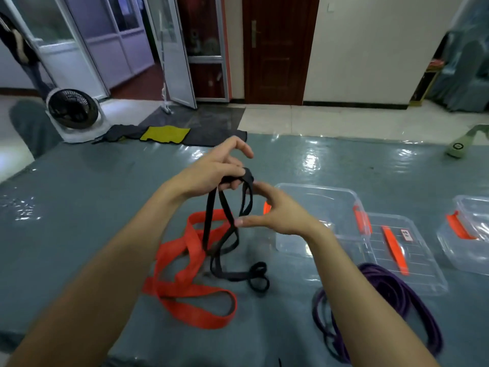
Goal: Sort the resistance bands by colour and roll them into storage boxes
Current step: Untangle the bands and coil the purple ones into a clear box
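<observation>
Black band hangs upright from left hands pinching its top, tail on worktop. Right hands nearer, loosely cupped, thumb touching a strand; box just right.

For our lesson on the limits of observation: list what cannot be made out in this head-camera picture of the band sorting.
Label on the clear lid: head view, too small and blurred to read.
Far-right box: head view, cut off by the right edge.
Purple band: head view, partly hidden behind the right forearm.
Black band, top end: head view, wrapped up in the left hand fingers.
</observation>
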`<state>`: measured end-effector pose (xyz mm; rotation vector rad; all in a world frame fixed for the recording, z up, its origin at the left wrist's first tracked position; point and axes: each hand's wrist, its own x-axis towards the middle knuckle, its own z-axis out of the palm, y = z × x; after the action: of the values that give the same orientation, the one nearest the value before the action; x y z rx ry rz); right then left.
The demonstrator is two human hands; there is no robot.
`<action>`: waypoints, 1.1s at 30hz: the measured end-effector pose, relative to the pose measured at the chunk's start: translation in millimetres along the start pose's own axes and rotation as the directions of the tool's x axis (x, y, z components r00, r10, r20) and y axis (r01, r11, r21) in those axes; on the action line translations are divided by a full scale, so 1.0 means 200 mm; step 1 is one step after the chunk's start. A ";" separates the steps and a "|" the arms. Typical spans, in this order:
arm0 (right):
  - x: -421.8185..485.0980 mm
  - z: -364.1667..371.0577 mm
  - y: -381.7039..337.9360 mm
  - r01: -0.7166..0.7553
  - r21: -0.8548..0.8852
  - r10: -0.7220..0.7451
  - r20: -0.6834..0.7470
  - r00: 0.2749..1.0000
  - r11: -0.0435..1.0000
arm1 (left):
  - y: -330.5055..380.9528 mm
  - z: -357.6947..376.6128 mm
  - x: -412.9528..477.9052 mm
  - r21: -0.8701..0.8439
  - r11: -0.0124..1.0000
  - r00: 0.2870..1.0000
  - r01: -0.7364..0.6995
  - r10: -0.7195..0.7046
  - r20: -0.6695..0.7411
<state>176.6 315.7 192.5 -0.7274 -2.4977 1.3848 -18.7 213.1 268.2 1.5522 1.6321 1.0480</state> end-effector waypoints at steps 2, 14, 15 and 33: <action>0.05 -0.01 -0.04 0.064 0.126 -0.058 -0.055 0.997 0.990 | 0.11 -0.06 0.03 0.040 0.997 0.996 -0.066 0.068 -0.055; 0.15 -0.68 -0.50 0.053 -0.100 -0.053 0.009 0.999 0.994 | 0.38 -0.44 0.19 0.523 0.847 0.943 -0.094 0.245 -0.227; 0.14 -0.70 -0.54 0.013 -0.198 0.004 0.088 0.996 0.980 | 0.39 -0.44 0.20 0.529 0.843 0.945 -0.092 0.241 -0.220; 0.21 -1.00 -0.92 0.088 -0.432 -0.103 -0.012 0.995 0.898 | 0.32 -0.60 0.22 0.269 0.947 0.871 0.174 -0.020 -0.491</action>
<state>160.5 404.0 453.1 -0.6813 -2.8007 0.7797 -97.2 242.2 383.4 1.4440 2.2865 1.2429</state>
